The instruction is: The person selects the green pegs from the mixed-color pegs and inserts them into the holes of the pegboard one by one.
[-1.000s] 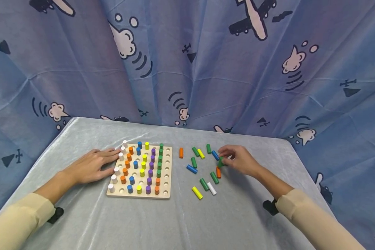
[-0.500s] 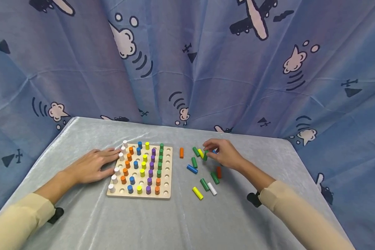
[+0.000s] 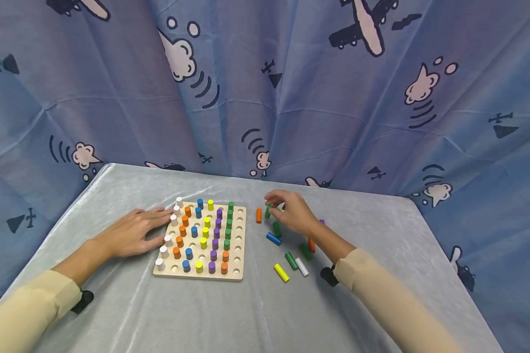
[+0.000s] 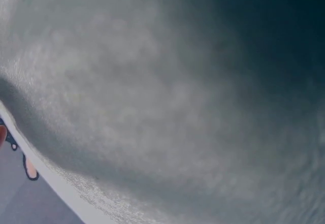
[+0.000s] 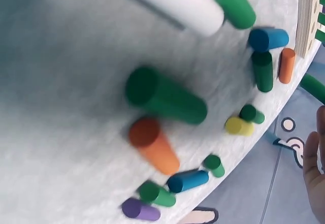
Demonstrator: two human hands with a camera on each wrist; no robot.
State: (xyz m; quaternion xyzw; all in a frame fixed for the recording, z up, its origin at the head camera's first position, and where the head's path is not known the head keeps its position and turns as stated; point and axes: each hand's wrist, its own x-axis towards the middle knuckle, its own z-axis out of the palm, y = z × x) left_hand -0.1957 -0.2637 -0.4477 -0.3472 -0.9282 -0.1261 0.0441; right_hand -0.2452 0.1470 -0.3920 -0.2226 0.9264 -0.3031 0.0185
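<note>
A wooden pegboard (image 3: 198, 275) carries rows of white, orange, blue, yellow, purple and green pegs, with some holes bare. My left hand (image 3: 134, 233) lies flat at the board's left edge, fingers straight, fingertips by the white pegs. To the right of the board, my right hand (image 3: 293, 213) pinches a green peg (image 3: 268, 212) between thumb and fingers, above the table. The right wrist view shows that green peg (image 5: 312, 88) beside the fingertips. Close by on the cloth lie an orange peg (image 3: 258, 215), a green one and a blue peg (image 3: 274, 239). The left wrist view holds mostly blurred cloth.
Loose pegs lie right of the board: a yellow peg (image 3: 281, 272), a white peg (image 3: 302, 267) and several others. Partly behind the right arm are an orange peg (image 3: 311, 245) and a purple peg (image 5: 140, 210). A patterned blue curtain (image 3: 265, 98) hangs behind the table.
My right hand has moved left over the loose pegs, toward the board, carrying the green peg. My left hand has stayed at the board's left edge.
</note>
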